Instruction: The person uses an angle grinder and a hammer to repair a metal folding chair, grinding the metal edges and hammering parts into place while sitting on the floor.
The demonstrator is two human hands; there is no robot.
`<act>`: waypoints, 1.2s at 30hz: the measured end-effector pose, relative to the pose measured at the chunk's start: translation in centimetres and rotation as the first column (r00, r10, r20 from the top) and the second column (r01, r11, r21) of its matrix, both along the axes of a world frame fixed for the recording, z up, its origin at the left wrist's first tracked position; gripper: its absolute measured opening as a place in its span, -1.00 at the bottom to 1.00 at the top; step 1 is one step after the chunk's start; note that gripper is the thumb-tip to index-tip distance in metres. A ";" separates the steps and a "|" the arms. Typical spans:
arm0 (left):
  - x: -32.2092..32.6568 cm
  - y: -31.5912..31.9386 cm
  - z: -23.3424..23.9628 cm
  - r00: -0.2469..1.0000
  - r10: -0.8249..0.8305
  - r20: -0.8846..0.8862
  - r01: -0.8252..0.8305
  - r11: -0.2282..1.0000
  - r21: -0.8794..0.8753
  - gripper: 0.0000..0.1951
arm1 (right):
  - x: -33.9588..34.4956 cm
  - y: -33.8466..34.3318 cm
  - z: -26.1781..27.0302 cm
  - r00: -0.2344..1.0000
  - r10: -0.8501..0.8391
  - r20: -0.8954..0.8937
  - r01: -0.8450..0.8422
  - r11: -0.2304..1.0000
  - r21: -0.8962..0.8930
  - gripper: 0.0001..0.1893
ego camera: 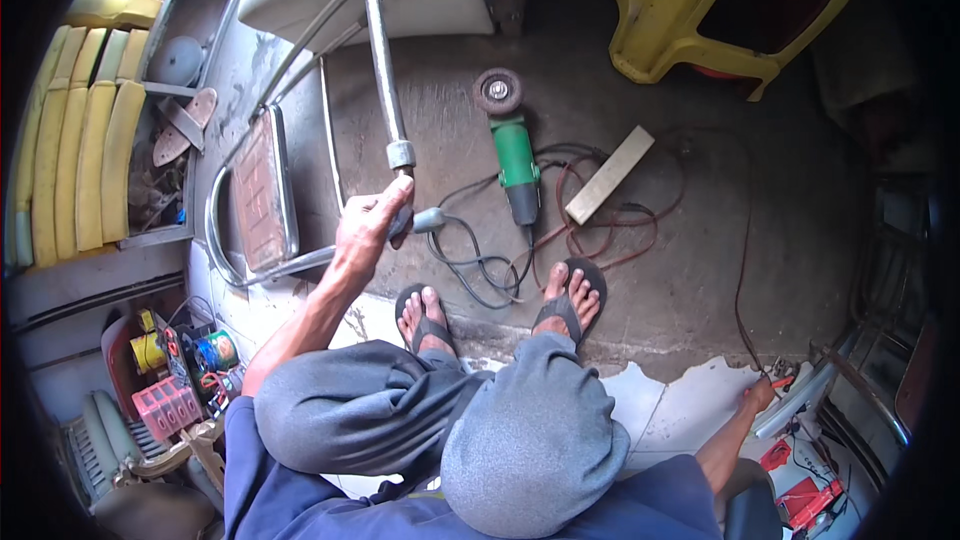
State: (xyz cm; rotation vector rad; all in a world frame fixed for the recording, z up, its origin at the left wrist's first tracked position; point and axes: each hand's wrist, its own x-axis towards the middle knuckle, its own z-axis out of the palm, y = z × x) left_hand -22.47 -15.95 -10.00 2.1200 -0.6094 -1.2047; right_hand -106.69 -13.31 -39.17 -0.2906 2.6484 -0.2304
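My left hand (367,229) grips the chromed tubular frame of a metal chair (386,79) at its lower corner, near a grey end cap (429,220). The chair lies tipped over, its brown seat panel (259,191) on edge to the left of the hand. Far to the right, my right hand (761,394) closes around a small orange-handled tool (784,382), whose kind is too small to tell. Between the hands, a green angle grinder (515,154) with a worn abrasive wheel (498,91) rests on the floor, its wheel away from me.
Dark and red cords (480,262) loop around the grinder, beside a pale rectangular block (610,175). A yellow plastic stool (660,7) lies at the far right. Yellow foam pieces (82,150) stack at left. Clutter with red items (806,495) and metal frames surrounds the right side.
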 end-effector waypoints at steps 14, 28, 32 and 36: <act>-3.5 -3.6 -1.5 0.987 -0.070 -0.143 0.081 0.994 0.076 -0.46 | 50.1 -2.9 16.5 0.028 0.552 0.834 -0.540 0.710 -0.452 -0.52; -3.1 -4.4 -0.4 0.926 0.005 -0.377 -0.018 0.999 -0.031 -0.44 | 53.8 0.3 15.1 0.071 0.803 0.591 -0.770 0.421 -0.480 -0.28; -3.5 -5.0 -0.3 0.924 0.008 -0.381 -0.019 1.000 -0.025 -0.36 | 53.4 -0.1 15.6 0.031 0.785 0.619 -0.774 0.411 -0.481 -0.27; -2.8 -4.8 -0.6 0.932 -0.005 -0.363 0.012 1.000 0.018 -0.25 | 54.1 0.2 16.7 -0.026 0.873 0.486 -0.848 0.239 -0.474 -0.26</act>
